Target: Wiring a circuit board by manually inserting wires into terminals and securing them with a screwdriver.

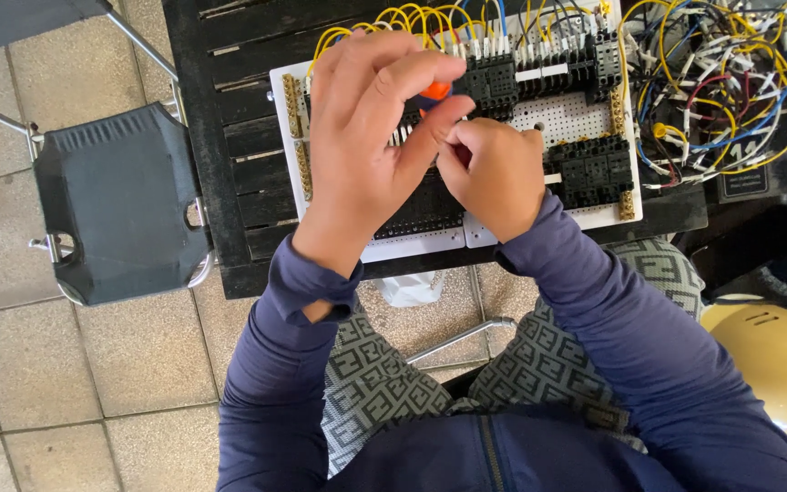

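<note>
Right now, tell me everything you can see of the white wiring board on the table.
The white wiring board is a flat perforated panel lying on a dark slatted table. Rows of black terminal blocks sit on it, with brass-coloured strips along its edges. Yellow wires loop across its far edge, with a few blue ones. The left hand and right hand are over its middle, hiding part of it; an orange thing shows between the left fingers.

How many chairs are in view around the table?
1: a dark folding chair stands on the tiled floor left of the black slatted table. Others may sit outside the frame.
</note>
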